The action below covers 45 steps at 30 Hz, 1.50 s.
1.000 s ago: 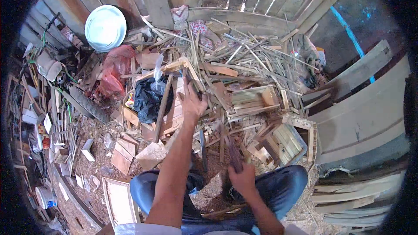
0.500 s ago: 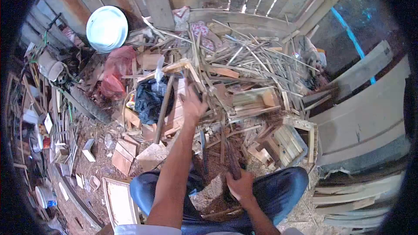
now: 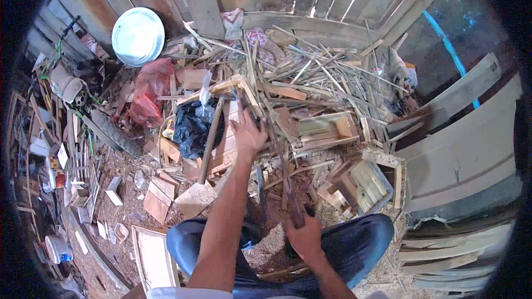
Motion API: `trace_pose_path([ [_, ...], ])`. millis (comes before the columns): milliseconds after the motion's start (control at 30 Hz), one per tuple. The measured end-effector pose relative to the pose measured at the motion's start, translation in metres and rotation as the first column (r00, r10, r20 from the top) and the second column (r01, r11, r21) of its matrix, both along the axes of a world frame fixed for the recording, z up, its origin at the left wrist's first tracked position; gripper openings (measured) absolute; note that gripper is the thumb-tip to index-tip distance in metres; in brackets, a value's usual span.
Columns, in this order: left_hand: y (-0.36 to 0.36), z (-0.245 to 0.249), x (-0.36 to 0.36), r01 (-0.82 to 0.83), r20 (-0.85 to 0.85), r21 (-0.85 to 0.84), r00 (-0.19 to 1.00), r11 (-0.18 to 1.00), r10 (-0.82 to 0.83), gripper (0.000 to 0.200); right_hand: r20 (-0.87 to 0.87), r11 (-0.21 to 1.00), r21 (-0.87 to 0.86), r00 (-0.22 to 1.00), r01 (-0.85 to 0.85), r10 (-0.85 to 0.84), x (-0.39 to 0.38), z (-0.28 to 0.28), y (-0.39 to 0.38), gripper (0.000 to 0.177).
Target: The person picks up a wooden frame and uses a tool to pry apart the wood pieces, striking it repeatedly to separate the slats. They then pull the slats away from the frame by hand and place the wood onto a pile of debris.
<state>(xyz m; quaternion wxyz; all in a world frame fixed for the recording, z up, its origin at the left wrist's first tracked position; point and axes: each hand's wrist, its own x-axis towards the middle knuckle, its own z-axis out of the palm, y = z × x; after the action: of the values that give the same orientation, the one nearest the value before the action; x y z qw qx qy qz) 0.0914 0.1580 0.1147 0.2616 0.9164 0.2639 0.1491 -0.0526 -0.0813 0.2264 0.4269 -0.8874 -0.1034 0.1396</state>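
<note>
My right hand [image 3: 305, 238], low in the middle of the head view between my knees, is wrapped around the near end of a long dark stick [image 3: 289, 188]. The stick runs away from me toward the scrap pile. Stretched forward, my left hand [image 3: 250, 134] has its fingers apart over a pale wooden board [image 3: 229, 116]. Just beyond its fingertips is the corner of a light wooden frame [image 3: 238, 80]. A black plastic bag [image 3: 191, 130] lies left of that hand, with a wooden slat [image 3: 210, 141] leaning between them.
Several thin wood strips [image 3: 327, 77] are heaped at the back. Small wooden boxes [image 3: 327, 133] sit right of centre. A white basin [image 3: 138, 37] leans on the plank wall, near a red plastic bag [image 3: 151, 94]. Stacked boards [image 3: 460, 249] lie at the right.
My left hand has shifted slightly forward-right and down over the board. The stick in my right hand now appears further forward, its far part beside my left hand.
</note>
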Motion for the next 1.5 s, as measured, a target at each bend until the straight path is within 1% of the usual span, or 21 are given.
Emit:
trace_pose_path([
  [67, 0.002, -0.001, 0.000, 0.005, -0.026, -0.002, 1.000, 1.000, -0.005, 0.066, -0.055, 0.996, -0.089, 0.998, 0.006, -0.011, 0.024, -0.021, 0.025, 0.032],
  [133, 0.000, 0.003, 0.000, -0.003, -0.013, -0.052, 1.000, 0.999, 0.003, 0.067, -0.007, 0.974, -0.216, 0.997, 0.069, -0.073, 0.084, -0.046, 0.074, 0.032],
  [200, 0.005, -0.006, 0.001, 0.003, -0.043, 0.008, 0.999, 1.000, -0.002, 0.069, -0.115, 0.985, -0.169, 0.992, 0.032, -0.052, 0.133, -0.015, 0.107, 0.038],
  [300, 0.003, 0.000, 0.002, 0.008, -0.046, -0.023, 0.999, 1.000, -0.009, 0.069, -0.085, 0.979, -0.183, 0.994, -0.087, 0.072, 0.106, -0.015, 0.071, 0.038],
  [367, 0.000, -0.005, 0.003, 0.003, -0.019, -0.027, 1.000, 1.000, -0.004, 0.069, 0.025, 0.993, -0.106, 0.998, -0.060, 0.063, 0.054, -0.001, 0.028, 0.037],
  [433, 0.000, -0.008, 0.001, -0.018, -0.034, 0.001, 0.999, 1.000, 0.018, 0.067, 0.298, 0.998, -0.064, 0.954, -0.012, 0.031, 0.021, 0.016, 0.007, 0.027],
  [467, 0.000, -0.008, 0.001, -0.014, -0.022, 0.025, 1.000, 1.000, 0.015, 0.066, 0.294, 0.998, -0.058, 0.955, -0.022, 0.038, 0.026, 0.012, 0.014, 0.027],
  [533, -0.002, -0.002, 0.000, -0.005, 0.015, -0.026, 1.000, 1.000, 0.005, 0.065, 0.012, 0.970, -0.242, 1.000, 0.019, -0.017, 0.041, -0.007, 0.033, 0.027],
  [600, -0.004, 0.003, 0.001, -0.003, 0.013, -0.023, 1.000, 1.000, 0.004, 0.065, -0.068, 0.983, -0.159, 0.992, 0.098, -0.110, 0.086, -0.027, 0.072, 0.040],
  [700, -0.001, 0.005, 0.001, -0.010, -0.007, -0.022, 1.000, 1.000, 0.010, 0.065, 0.027, 0.977, -0.153, 0.989, 0.149, -0.147, 0.100, -0.057, 0.083, 0.030],
  [767, -0.005, 0.004, -0.003, -0.011, -0.018, -0.029, 1.000, 1.000, 0.010, 0.065, 0.093, 0.997, -0.049, 0.995, 0.053, -0.048, 0.078, -0.045, 0.065, 0.028],
  [833, -0.003, 0.010, 0.000, -0.016, -0.031, -0.068, 0.999, 0.998, 0.014, 0.064, 0.034, 0.996, -0.087, 0.999, 0.027, -0.024, 0.040, -0.016, 0.029, 0.027],
  [900, -0.003, 0.008, 0.001, -0.030, -0.020, -0.031, 0.999, 0.999, 0.029, 0.065, -0.048, 0.980, 0.133, 0.989, 0.147, -0.142, 0.007, -0.004, 0.011, 0.030],
  [1000, -0.001, 0.009, -0.002, -0.012, -0.038, -0.054, 0.999, 0.998, 0.010, 0.067, -0.005, 0.997, 0.043, 0.998, 0.060, -0.060, 0.026, -0.030, 0.024, 0.027],
  [1100, 0.000, 0.007, 0.001, -0.020, 0.035, -0.077, 0.999, 0.997, 0.022, 0.063, -0.007, 0.980, 0.059, 0.982, 0.191, -0.191, 0.070, -0.063, 0.058, 0.030],
  [1200, 0.003, 0.014, -0.008, 0.042, 0.019, -0.141, 0.999, 0.989, -0.040, 0.064, -0.106, 0.995, 0.087, 0.994, 0.051, -0.041, 0.076, -0.053, 0.064, 0.034],
  [1267, 0.003, 0.005, -0.011, 0.058, 0.117, -0.036, 0.992, 0.998, -0.053, 0.063, -0.037, 0.976, 0.114, 0.982, 0.187, -0.184, 0.078, -0.058, 0.063, 0.036],
  [1333, -0.002, 0.017, -0.029, 0.265, -0.162, 0.232, 0.959, 0.936, -0.231, 0.062, -0.061, 0.967, 0.149, 0.978, 0.207, -0.200, 0.080, -0.062, 0.063, 0.037],
  [1367, 0.001, 0.011, -0.034, 0.317, -0.224, 0.242, 0.938, 0.917, -0.265, 0.059, -0.039, 0.977, 0.129, 0.985, 0.170, -0.166, 0.081, -0.065, 0.062, 0.036],
  [1433, 0.004, 0.008, -0.033, 0.328, -0.198, 0.245, 0.938, 0.912, -0.284, 0.058, -0.011, 0.985, 0.112, 0.992, 0.129, -0.129, 0.086, -0.070, 0.064, 0.035],
  [1500, 0.006, -0.005, -0.030, 0.356, -0.177, 0.270, 0.932, 0.895, -0.317, 0.054, -0.120, 0.971, 0.226, 0.992, 0.076, -0.050, 0.085, -0.085, 0.058, 0.031],
])
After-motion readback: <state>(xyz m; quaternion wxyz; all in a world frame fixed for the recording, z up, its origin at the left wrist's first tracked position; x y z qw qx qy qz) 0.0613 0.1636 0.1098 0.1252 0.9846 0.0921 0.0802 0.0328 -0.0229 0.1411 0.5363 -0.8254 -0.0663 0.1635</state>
